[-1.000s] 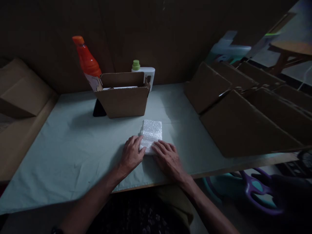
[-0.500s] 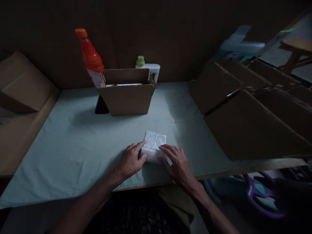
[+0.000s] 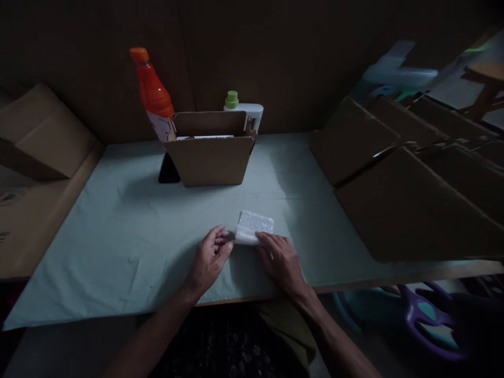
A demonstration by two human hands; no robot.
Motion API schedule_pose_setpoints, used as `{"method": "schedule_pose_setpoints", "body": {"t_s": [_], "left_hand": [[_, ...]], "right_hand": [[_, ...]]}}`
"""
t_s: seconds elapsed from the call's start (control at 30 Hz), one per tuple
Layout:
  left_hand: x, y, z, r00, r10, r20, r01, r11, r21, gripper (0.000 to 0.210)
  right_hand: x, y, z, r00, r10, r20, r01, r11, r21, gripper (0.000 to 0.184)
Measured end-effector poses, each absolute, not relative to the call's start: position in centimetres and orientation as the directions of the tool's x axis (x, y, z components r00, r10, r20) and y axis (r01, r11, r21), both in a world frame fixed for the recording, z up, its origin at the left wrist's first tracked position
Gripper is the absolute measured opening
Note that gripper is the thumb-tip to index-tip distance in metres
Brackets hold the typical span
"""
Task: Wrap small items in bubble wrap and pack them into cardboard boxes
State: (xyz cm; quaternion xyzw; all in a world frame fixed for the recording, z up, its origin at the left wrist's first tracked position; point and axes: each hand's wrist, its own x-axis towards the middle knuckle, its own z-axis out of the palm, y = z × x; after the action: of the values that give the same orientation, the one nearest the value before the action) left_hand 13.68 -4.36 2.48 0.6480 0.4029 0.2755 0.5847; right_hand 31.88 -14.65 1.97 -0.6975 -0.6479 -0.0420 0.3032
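Note:
A small sheet of clear bubble wrap [image 3: 258, 222] lies on the cloth-covered table near its front edge, its near part folded into a roll. My right hand [image 3: 281, 258] is closed on the right side of that roll, fingertips on top and thumb below. At the roll's left end, my left hand [image 3: 210, 258] has its fingers curled and its thumb close under them. A small dark end shows there between the left fingertips and the wrap; what it belongs to is mostly hidden.
An open cardboard box [image 3: 214, 161] stands behind the hands, with an orange-red bottle [image 3: 155, 94] and a white green-capped bottle [image 3: 252, 110] behind it. A black object [image 3: 169, 170] leans by the box. More cardboard boxes [image 3: 417, 205] line the right; another box [image 3: 51, 136] sits left.
The near part of the bubble wrap has been folded further away from me, and the roll is now narrower. My left fingers have shifted off the sheet's top to the roll's left end.

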Motion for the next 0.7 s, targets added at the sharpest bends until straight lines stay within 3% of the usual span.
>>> {"method": "schedule_pose_setpoints", "body": {"t_s": [0.07, 0.17, 0.33, 0.47, 0.53, 0.7], "left_hand": [[13.5, -5.3, 2.7, 0.588, 0.78, -0.213, 0.083, 0.204, 0.975, 0.054], [13.9, -6.5, 3.4, 0.701, 0.669, -0.245, -0.059, 0.397, 0.916, 0.052], [14.7, -7.5, 4.2, 0.684, 0.686, -0.246, -0.197, 0.499, 0.844, 0.045], [14.6, -8.0, 4.1, 0.657, 0.715, -0.24, -0.274, 0.523, 0.807, 0.044], [14.5, -8.1, 3.9, 0.636, 0.74, -0.219, -0.302, 0.5, 0.811, 0.039], [14.3, -8.1, 3.8, 0.556, 0.814, -0.169, -0.307, 0.39, 0.868, 0.026]], "right_hand": [[32.0, -14.8, 1.8, 0.257, 0.857, 0.446, 0.868, -0.001, -0.497, 0.024], [31.3, -15.3, 2.3, 0.381, 0.867, 0.322, 0.715, -0.056, -0.697, 0.026], [29.3, -15.6, 3.5, 0.414, 0.906, 0.083, 0.365, -0.082, -0.927, 0.03], [28.4, -15.7, 3.3, 0.369, 0.929, -0.036, 0.119, -0.086, -0.989, 0.034], [28.4, -15.8, 3.2, 0.382, 0.924, -0.021, 0.155, -0.087, -0.984, 0.032], [29.0, -15.7, 3.4, 0.35, 0.927, 0.131, 0.427, -0.033, -0.904, 0.019]]}}
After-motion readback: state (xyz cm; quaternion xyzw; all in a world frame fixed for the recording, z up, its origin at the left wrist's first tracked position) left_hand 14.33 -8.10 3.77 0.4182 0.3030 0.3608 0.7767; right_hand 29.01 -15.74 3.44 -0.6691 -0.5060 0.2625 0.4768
